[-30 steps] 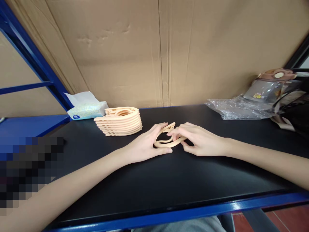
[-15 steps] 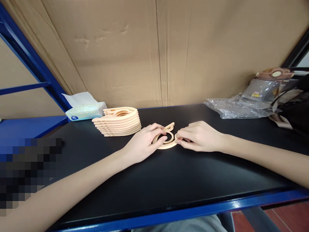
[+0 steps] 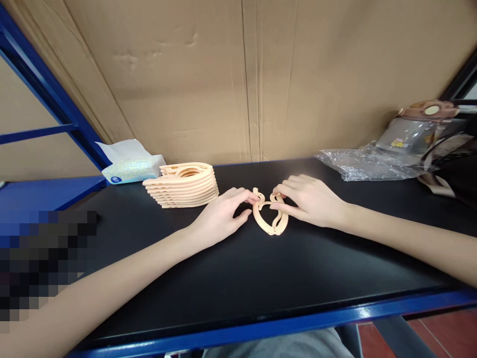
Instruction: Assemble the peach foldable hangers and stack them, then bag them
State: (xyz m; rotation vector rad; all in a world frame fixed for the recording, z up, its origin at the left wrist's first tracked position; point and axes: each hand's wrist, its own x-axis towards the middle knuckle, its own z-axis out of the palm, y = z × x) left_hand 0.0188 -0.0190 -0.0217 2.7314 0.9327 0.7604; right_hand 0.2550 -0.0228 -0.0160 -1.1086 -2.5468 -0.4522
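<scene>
A peach-coloured folding plastic piece point(image 3: 269, 229), probably a folded hanger, lies on the black table point(image 3: 261, 283) between my hands, its rounded end toward me. My left hand point(image 3: 227, 214) is at its left side, index fingertip touching the upper left arm, thumb apart from the fingers. My right hand point(image 3: 307, 199) pinches the upper right arm between thumb and fingers. To the left of my left hand stands a neat stack of similar peach pieces point(image 3: 182, 186).
Behind the stack sits a tissue pack point(image 3: 132, 169). At the back right are crumpled clear plastic point(image 3: 361, 164), a bottle with a brown lid point(image 3: 406, 129) and a dark bag point(image 3: 456, 169). Cardboard point(image 3: 186, 89) stands behind the table; a blue frame point(image 3: 55, 94) rises at the left.
The peach piece has turned and its arms have folded closer together, the rounded end now toward me. My left hand's grasp has loosened; my right hand has moved slightly up and left.
</scene>
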